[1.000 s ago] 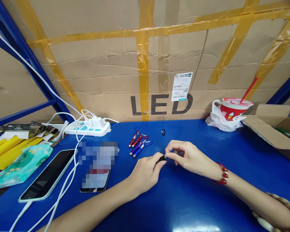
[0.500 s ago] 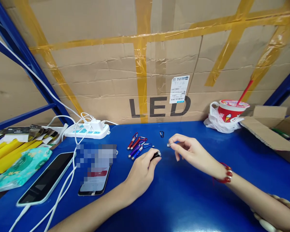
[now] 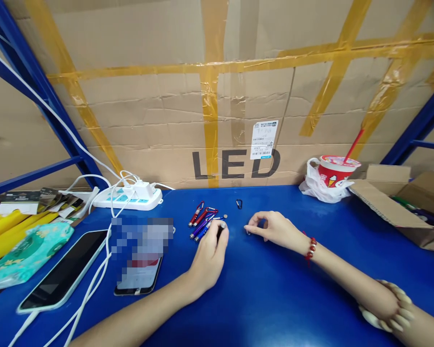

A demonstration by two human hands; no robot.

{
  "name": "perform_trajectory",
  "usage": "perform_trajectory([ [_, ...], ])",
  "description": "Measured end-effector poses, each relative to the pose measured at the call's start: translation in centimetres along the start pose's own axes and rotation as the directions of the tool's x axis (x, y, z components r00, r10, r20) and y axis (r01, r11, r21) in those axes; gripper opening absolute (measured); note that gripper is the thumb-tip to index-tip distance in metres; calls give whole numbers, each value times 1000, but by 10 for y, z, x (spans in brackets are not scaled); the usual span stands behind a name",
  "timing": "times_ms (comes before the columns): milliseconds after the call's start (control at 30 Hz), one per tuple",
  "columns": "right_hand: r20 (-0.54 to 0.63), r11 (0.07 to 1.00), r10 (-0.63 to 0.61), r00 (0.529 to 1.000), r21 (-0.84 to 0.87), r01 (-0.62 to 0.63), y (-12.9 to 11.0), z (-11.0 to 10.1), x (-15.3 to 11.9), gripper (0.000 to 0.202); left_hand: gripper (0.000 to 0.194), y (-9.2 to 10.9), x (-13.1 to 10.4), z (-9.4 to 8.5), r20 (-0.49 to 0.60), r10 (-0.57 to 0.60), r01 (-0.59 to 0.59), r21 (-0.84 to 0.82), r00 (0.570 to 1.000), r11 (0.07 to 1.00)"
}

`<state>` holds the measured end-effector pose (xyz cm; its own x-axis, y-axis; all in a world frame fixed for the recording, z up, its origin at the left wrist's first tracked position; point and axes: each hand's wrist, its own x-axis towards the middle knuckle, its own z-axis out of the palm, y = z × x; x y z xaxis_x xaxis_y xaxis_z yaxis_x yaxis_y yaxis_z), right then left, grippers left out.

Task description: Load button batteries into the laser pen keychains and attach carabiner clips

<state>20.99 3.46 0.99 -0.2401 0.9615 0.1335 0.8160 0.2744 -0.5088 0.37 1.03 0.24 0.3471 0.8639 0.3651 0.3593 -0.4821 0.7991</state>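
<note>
My left hand [image 3: 209,253] is closed around a small black flashlight tube [image 3: 221,228], its end facing up between thumb and fingers. Just beyond it lie several keychain flashlights with clips: red ones [image 3: 201,216], a purple one [image 3: 199,227] and a blue one [image 3: 203,232] that the hand partly covers. A tiny silver disc [image 3: 225,216] rests beside them. My right hand [image 3: 273,228] is low over the blue table, thumb and fingertips pinched on a small silver piece [image 3: 248,233], mostly hidden. Behind it lies a black carabiner clip [image 3: 239,204].
Two phones [image 3: 67,270] [image 3: 142,270], white cables and a power strip [image 3: 144,202] occupy the left, beside yellow items and a teal packet [image 3: 29,250]. At right stand a red cup [image 3: 334,172] in a plastic bag and an open carton [image 3: 386,205]. A large cardboard box [image 3: 148,120] backs the table.
My right hand has lowered towards the table with the silver piece. My left hand has shifted slightly left with the black tube, nearer the flashlights. The camera view has shifted a little.
</note>
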Motion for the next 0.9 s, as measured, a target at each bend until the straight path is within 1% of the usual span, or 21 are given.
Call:
perform_trajectory([
  [100,-55,998,-62,997,-7,62,-9,2,0,31,13,1,-4,1,107,80,-85,42,991,995],
  [167,-85,990,-133,988,-52,129,-16,4,0,28,11,1,-6,0,135,114,-124,66,984,990],
  [233,-90,956,-248,965,-186,228,-23,7,2,28,10,0,-6,-1,137,126,-139,88,982,986],
  [300,-57,888,-351,935,-337,313,-27,11,6,30,10,-1,-6,0,119,125,-137,98,985,986],
  [333,-35,856,-382,923,-390,339,-29,14,9,32,11,-2,-6,0,106,123,-133,99,987,986],
  [433,10,818,-412,911,-437,375,-32,20,19,33,13,-5,-6,2,83,116,-124,99,990,987],
  [533,23,796,-427,904,-465,388,-31,24,26,30,14,-5,-7,2,79,108,-116,105,991,988],
  [633,15,785,-433,901,-486,385,-30,24,26,27,14,-4,-7,0,84,109,-119,118,990,986],
  [767,-2,777,-444,896,-498,384,-28,22,21,30,15,-5,-7,1,99,117,-130,127,988,983],
  [900,32,763,-475,879,-482,430,-28,23,22,30,16,-6,-7,2,93,151,-162,134,984,978],
])
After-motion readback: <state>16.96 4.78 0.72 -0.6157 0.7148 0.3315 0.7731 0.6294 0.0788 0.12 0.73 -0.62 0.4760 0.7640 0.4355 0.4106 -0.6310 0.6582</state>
